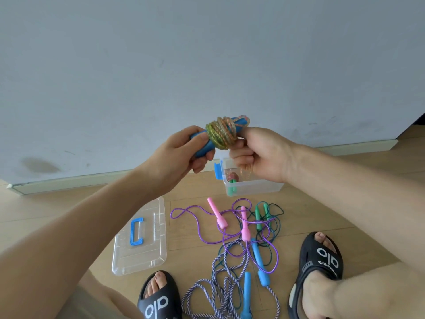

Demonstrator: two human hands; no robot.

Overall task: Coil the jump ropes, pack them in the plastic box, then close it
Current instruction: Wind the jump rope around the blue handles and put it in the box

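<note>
I hold a jump rope with blue handles [222,134] in the air above the clear plastic box [253,187]. Its clear, yellow-orange cord is wound tightly round both handles. My left hand [184,153] grips the handles' left end; my right hand [259,155] pinches the cord at the right end. The box stands open on the floor and contains one coiled rope with green handles [232,180]. Its clear lid with a blue handle [140,238] lies flat to the left. Three loose ropes lie tangled below the box: a purple one with pink handles [220,222], a dark one with green handles [262,215] and a striped one with blue handles [248,279].
My two feet in black slippers rest on the wooden floor, the left foot [158,295] beside the striped rope and the right foot [322,261] at the right of the tangle. A grey wall with a white skirting board [345,147] rises just behind the box.
</note>
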